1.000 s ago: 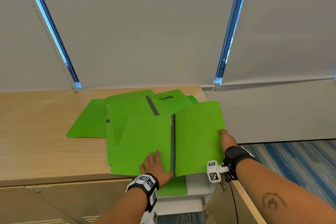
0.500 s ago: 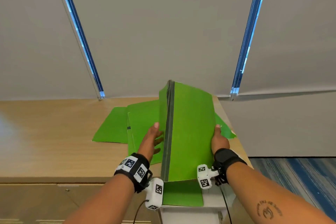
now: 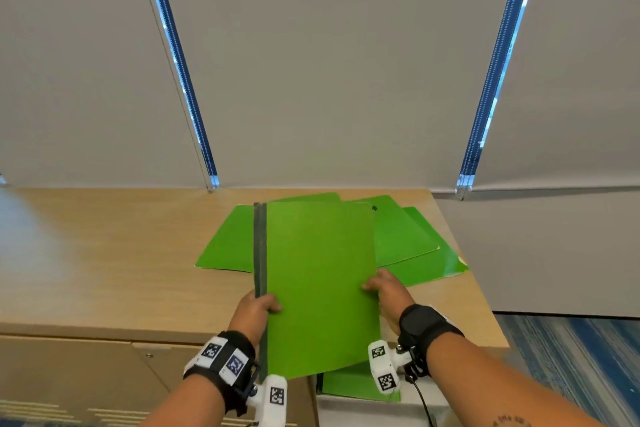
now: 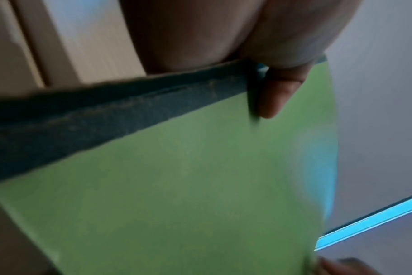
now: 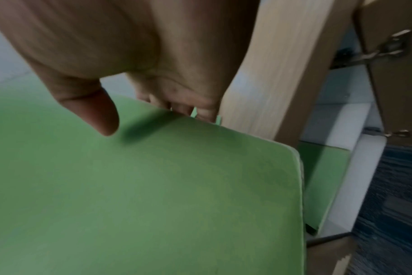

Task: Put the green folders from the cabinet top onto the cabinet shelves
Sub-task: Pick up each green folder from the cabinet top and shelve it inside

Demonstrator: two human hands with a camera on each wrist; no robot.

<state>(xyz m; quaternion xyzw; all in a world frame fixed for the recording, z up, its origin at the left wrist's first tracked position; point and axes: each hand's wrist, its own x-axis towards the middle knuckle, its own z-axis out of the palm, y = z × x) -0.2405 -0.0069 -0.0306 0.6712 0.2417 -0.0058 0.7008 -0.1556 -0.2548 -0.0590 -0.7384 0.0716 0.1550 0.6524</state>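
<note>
A closed flat green card folder with a dark spine (image 3: 318, 288) is held above the near cabinet edge — left hand (image 3: 254, 310) pinching the spine, right hand (image 3: 386, 291) the open edge. One green folder (image 3: 349, 386) is shelved below — several loose green folders (image 3: 408, 239) are left on the wooden cabinet top (image 3: 121, 253).

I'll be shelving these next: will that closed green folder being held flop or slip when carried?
Probably thin and bendy: the held folder bows slightly along its lower edge. Its dark spine, gripped by the left hand, likely stiffens that side. The covers look smooth, so it may slip; the right hand pinching the open edge helps.
</note>
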